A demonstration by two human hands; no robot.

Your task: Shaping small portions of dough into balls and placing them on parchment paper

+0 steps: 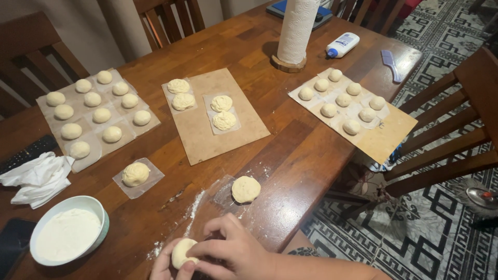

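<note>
A white squeeze bottle (342,44) with a blue cap and a blue label lies on its side at the far right of the table (290,171), just right of the paper-towel roll (296,30). At the near left edge lies a dark phone (13,243), its screen black.

Dark wooden table (290,150) under the hands — wooden chairs (456,129) around it, black-and-white patterned floor (436,243) to their right.

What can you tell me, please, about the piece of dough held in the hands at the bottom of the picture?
The pale, smooth round piece of dough looks soft and slightly flattened. It sits low over the brown wooden table, near scattered white flour. The left hand cups it from below, and the right hand curls over its right side, its fingertips pressing the edge. Its underside is hidden.
</note>
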